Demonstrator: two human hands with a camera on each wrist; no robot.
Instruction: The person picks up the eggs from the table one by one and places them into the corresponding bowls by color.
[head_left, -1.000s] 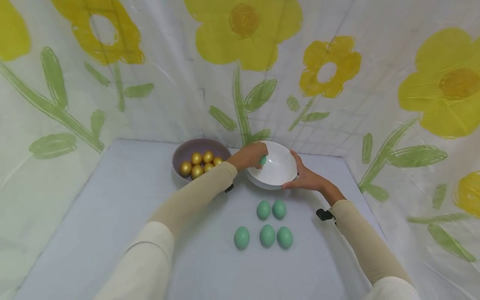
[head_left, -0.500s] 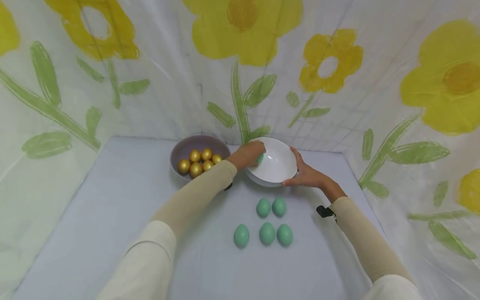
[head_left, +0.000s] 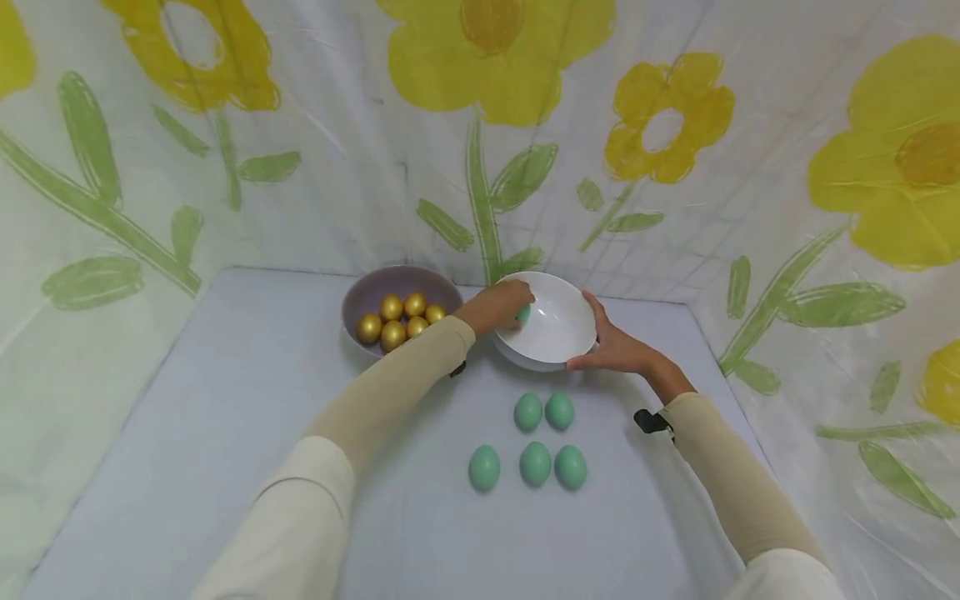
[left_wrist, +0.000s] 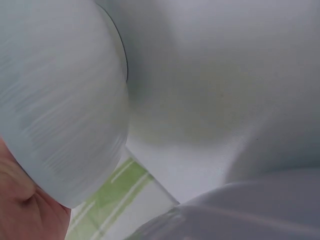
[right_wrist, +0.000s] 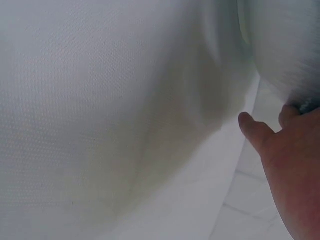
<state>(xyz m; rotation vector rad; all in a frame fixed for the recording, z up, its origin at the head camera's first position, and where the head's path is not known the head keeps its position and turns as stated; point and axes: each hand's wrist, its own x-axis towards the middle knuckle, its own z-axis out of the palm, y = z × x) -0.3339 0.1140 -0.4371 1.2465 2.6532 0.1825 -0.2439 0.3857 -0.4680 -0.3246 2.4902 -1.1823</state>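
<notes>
My left hand (head_left: 495, 307) reaches over the left rim of a white bowl (head_left: 561, 333) and holds a green egg (head_left: 522, 314) inside it, partly hidden by the fingers. Gripping the bowl's right side is my right hand (head_left: 617, 348), its thumb low at the front and a finger farther back. In the left wrist view, the left hand (left_wrist: 30, 205) shows at the lower left by the bowl's outer wall (left_wrist: 70, 110); the egg is out of sight there. The right wrist view has the right hand (right_wrist: 295, 165) against the bowl (right_wrist: 290, 50).
Left of the white bowl stands a purple-brown bowl (head_left: 360, 292) with several golden eggs (head_left: 392, 336), partly covered by the left sleeve. On the table (head_left: 247, 433) in front, several green eggs (head_left: 536, 463) lie in two rows. A flower-printed curtain (head_left: 337, 208) hangs behind.
The view has shifted slightly. My left hand stays inside the white bowl with the green egg, and my right hand keeps its hold on the bowl's side.
</notes>
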